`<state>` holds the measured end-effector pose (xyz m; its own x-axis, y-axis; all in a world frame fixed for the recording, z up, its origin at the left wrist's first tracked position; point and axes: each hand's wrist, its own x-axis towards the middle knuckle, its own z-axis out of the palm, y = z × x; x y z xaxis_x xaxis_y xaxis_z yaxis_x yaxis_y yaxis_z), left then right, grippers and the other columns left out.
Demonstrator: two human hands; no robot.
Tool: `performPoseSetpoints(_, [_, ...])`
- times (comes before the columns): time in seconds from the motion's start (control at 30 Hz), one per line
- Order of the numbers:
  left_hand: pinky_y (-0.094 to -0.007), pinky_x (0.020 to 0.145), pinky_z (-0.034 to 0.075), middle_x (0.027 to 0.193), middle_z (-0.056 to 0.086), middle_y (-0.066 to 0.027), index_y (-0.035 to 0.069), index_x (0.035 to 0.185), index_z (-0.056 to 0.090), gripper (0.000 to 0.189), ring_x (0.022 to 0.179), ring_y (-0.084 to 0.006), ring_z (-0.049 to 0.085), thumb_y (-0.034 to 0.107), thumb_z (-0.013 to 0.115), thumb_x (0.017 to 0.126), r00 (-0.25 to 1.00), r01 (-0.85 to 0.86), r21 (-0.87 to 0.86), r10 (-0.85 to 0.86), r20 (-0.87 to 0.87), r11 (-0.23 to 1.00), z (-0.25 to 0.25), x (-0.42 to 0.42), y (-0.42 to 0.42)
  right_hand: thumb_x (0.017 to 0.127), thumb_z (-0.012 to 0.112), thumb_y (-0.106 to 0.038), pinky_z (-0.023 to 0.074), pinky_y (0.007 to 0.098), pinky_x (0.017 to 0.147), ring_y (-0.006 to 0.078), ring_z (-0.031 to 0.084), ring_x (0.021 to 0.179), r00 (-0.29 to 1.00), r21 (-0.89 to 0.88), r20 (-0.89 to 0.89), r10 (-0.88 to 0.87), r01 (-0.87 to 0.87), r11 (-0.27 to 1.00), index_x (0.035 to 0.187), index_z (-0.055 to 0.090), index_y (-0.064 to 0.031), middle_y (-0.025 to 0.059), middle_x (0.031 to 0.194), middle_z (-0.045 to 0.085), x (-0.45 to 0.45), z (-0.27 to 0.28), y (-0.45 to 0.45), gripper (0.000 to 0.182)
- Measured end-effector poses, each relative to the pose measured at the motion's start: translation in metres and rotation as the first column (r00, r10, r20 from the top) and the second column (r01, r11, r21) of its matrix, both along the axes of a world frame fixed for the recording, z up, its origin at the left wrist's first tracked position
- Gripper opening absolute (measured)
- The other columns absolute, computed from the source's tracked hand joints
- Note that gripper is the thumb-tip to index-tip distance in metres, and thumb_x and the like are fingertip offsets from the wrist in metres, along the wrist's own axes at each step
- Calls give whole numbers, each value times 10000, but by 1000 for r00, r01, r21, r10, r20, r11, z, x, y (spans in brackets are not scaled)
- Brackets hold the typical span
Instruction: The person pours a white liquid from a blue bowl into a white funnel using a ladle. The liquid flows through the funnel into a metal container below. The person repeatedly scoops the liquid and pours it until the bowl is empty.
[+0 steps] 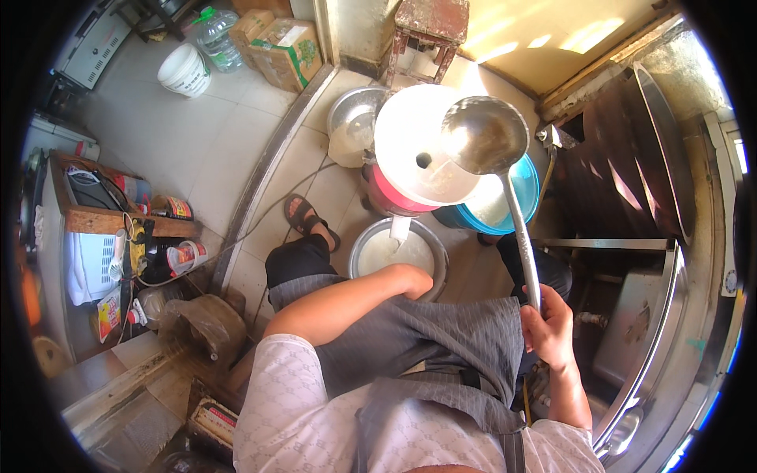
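Observation:
My right hand (547, 325) grips the long handle of a large metal ladle (488, 136). Its bowl hangs over the right side of a wide white hopper (408, 130), which has a dark round hole in its floor. Below the hopper are a red machine body (390, 192) and a white spout (400, 227), which points into a metal basin (442, 260) of milky liquid (393, 251). My left hand (419, 282) is bent in by the basin's near rim, above the grey apron (414, 331); its fingers are hidden. Behind the ladle handle, a blue bucket (529, 186) contains something whitish.
A metal bowl (346, 103) and a worn wooden stool (432, 23) stand beyond the hopper. At right is a metal sink (636, 331); at left, a cluttered shelf (112, 222). A cable (278, 204) crosses the floor past a raised threshold (260, 159).

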<state>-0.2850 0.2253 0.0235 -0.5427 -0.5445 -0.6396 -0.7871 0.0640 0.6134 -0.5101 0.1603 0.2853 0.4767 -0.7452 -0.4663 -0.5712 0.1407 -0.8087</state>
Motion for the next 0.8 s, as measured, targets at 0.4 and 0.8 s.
performPoseSetpoints(0.4, [-463,781,558,1034,744,-206,-15,991,768,248,961,-364,718,77,705,770,1000,11,21,-11,-2,1000,-3,-1,-4,1009,605,-139,382,235,328,79,430,402,844,408,351,-405,251,878,1263,496,44,25,665,477,-25,-26,-39,332])
performPoseSetpoints(0.8, [-484,792,555,998,724,-239,7,1005,744,283,953,-406,701,42,583,776,998,13,21,-14,53,1000,-31,-2,-9,910,581,-141,560,508,873,438,702,997,656,-394,-745,-123,-283,875,1065,592,42,299,1014,709,-12,-233,-176,240])
